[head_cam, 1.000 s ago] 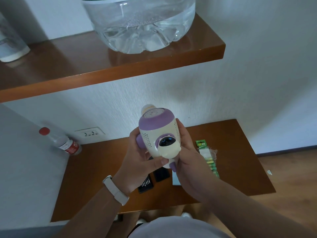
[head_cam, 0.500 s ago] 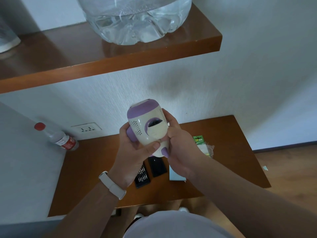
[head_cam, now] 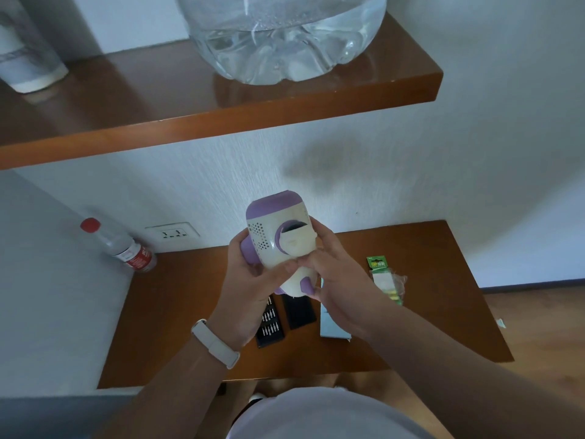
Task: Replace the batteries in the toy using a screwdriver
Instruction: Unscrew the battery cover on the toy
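Note:
Both hands hold a cream and purple toy (head_cam: 278,239) upright in the air above the lower wooden shelf (head_cam: 177,315). My left hand (head_cam: 247,280) wraps the toy's left side and bottom; it wears a white wristband. My right hand (head_cam: 335,277) grips the right side, thumb near the toy's front. Under the hands lies an open black screwdriver bit case (head_cam: 270,323) with its black lid (head_cam: 299,312) beside it. A green battery pack (head_cam: 384,278) lies on the shelf to the right. No screwdriver shows in either hand.
A pale blue flat box (head_cam: 332,327) lies under my right forearm. A small bottle with a red cap (head_cam: 122,248) leans in the left corner by a wall socket (head_cam: 172,232). An upper wooden shelf (head_cam: 221,118) carries a large water jug (head_cam: 281,36).
The toy has been turned in my hands, so its face now points more to the right and down. The view has shifted slightly.

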The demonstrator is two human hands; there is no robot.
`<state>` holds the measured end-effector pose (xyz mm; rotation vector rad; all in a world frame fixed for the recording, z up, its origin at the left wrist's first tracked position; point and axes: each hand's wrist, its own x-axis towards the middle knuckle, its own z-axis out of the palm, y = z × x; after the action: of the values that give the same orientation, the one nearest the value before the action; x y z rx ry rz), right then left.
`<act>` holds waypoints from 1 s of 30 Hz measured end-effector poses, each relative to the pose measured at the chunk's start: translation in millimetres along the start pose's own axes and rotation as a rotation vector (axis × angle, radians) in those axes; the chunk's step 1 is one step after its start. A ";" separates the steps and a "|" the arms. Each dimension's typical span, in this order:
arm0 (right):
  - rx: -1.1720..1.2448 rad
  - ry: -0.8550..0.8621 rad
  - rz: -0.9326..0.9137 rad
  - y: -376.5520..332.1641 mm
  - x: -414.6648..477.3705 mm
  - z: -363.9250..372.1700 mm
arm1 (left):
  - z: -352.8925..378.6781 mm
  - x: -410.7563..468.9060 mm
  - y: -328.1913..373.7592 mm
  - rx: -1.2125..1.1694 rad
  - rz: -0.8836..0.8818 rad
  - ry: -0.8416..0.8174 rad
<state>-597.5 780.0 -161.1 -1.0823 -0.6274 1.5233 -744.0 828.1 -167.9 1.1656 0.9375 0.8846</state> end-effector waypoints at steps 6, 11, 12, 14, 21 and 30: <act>-0.140 0.016 -0.075 -0.7 3.8 6.6 | -4.0 3.7 5.2 0.006 0.048 -0.063; -0.020 0.015 -0.080 -3.9 2.3 11.7 | -4.8 7.6 5.0 -0.014 0.073 -0.077; 0.024 0.021 -0.072 -5.0 3.1 12.6 | -5.1 8.1 4.5 -0.015 0.075 -0.076; 0.106 0.036 -0.058 -6.7 4.5 14.0 | -5.3 9.1 4.3 -0.021 0.076 -0.071; 0.230 0.059 0.035 -14.6 12.7 25.7 | -6.2 12.8 7.4 -0.019 0.060 -0.041; 0.208 0.081 0.141 -16.6 24.8 28.6 | -11.2 15.6 -2.0 0.006 0.008 0.016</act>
<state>-614.3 812.5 -141.9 -1.0403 -0.3338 1.6177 -748.7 846.0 -173.4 1.1696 0.9500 0.8996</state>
